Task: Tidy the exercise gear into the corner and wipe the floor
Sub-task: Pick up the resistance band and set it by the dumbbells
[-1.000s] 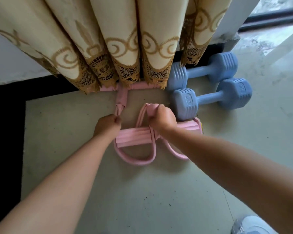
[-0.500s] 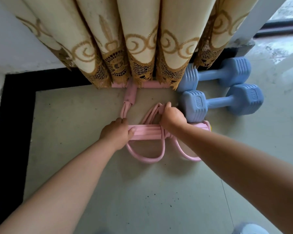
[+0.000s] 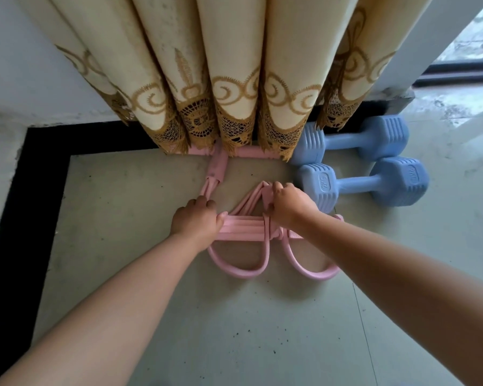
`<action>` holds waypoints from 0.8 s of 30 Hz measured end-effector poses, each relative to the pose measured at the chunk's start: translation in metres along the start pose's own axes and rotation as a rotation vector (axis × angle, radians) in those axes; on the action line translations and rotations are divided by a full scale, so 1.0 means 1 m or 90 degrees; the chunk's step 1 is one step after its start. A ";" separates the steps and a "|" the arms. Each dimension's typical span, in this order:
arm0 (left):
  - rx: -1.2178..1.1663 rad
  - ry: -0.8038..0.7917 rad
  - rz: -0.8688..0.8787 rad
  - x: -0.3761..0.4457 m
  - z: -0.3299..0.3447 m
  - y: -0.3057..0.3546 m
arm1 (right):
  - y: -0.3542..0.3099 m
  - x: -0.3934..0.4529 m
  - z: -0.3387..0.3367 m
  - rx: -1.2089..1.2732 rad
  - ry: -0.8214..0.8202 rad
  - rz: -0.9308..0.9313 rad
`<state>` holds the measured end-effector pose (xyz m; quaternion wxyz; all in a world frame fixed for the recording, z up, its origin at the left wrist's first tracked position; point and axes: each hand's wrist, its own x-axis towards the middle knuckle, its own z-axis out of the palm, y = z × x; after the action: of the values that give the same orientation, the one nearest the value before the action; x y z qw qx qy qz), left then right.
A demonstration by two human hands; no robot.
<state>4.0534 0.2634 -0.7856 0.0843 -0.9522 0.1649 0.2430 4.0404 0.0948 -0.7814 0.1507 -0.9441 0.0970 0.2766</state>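
A pink pedal resistance band [image 3: 243, 228] lies on the floor by the curtain, its foot loops toward me and its handle bar partly under the curtain hem. My left hand [image 3: 197, 222] is closed on the left end of the pink foot bar and the tubes there. My right hand [image 3: 289, 204] grips the folded bundle of pink tubes above the bar. Two blue dumbbells lie side by side to the right, the near dumbbell [image 3: 363, 183] close to my right hand, the far dumbbell [image 3: 354, 140] against the wall base.
A cream curtain with brown lace hem [image 3: 234, 87] hangs over the wall. A black border strip [image 3: 25, 190] runs along the floor edge at left. The pale floor [image 3: 248, 330] shows dark specks. A window sill area is at upper right.
My left hand slid from the tubes below the handle sleeve down onto the left end of the foot bar. The view shifted slightly; my right hand keeps its grip on the tube bundle.
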 end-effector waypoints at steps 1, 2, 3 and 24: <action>-0.001 0.006 0.000 0.000 -0.001 0.000 | 0.001 -0.002 -0.002 -0.011 0.000 -0.013; -0.005 0.012 -0.003 0.000 -0.002 0.000 | 0.002 -0.004 -0.003 -0.020 0.002 -0.026; -0.008 0.015 -0.007 0.000 -0.004 0.000 | 0.002 -0.005 -0.003 -0.027 0.006 -0.038; -0.024 -0.074 -0.061 -0.147 -0.192 -0.058 | -0.092 -0.145 -0.163 -0.150 -0.102 -0.140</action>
<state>4.0359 0.3114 -0.5422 0.0877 -0.9448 0.1094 0.2962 4.0248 0.1405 -0.5497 0.0755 -0.9350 -0.0525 0.3425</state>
